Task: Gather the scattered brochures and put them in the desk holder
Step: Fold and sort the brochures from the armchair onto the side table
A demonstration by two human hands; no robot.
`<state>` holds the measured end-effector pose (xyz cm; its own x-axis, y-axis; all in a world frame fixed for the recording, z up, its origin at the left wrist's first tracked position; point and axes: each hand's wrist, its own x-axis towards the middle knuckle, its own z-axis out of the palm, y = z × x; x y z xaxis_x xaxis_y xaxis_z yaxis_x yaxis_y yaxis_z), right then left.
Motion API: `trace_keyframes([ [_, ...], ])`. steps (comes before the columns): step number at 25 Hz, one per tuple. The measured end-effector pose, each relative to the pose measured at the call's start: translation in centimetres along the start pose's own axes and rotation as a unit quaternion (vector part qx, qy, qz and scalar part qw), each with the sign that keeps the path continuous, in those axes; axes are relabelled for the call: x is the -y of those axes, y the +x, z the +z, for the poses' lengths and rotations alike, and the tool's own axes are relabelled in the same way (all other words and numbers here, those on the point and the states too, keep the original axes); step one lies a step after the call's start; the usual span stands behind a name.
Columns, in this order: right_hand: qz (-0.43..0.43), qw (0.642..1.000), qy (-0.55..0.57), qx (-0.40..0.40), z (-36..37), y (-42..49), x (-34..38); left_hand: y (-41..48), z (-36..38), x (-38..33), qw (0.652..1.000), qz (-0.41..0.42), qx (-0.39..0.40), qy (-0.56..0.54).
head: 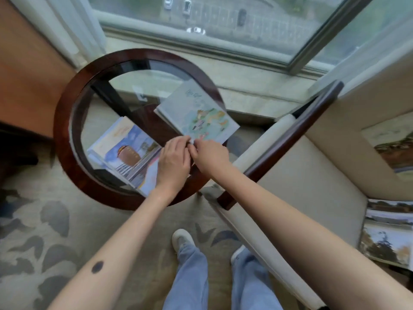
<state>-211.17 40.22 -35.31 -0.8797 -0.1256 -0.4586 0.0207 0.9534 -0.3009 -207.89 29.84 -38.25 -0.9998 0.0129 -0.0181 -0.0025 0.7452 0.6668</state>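
Both hands meet at near edge of pale map brochure on round glass table. Left hand and right hand pinch its edge, probably to lift it. Second brochure lies beside. Holder not visible.

Round table with glossy dark wood rim and smooth glass top, glossy paper brochures, cream upholstered armchair with polished wood arm, matt patterned carpet
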Motion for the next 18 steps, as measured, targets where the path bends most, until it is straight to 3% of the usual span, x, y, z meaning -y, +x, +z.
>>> trace_keyframes([
  [7,0.108,0.969,0.153,-0.159,-10.8,-5.9,-17.4,1.7,6.5,-15.7,0.992,0.040,0.032,-0.113],
  [13,0.303,0.911,0.174,-0.220,-12.5,-17.5,-38.0,-1.8,16.7,-27.4,0.979,0.069,0.172,-0.082],
  [18,0.422,0.850,0.191,-0.252,-11.2,-26.2,-51.1,-6.6,26.2,-34.0,0.952,0.081,0.292,-0.050],
])
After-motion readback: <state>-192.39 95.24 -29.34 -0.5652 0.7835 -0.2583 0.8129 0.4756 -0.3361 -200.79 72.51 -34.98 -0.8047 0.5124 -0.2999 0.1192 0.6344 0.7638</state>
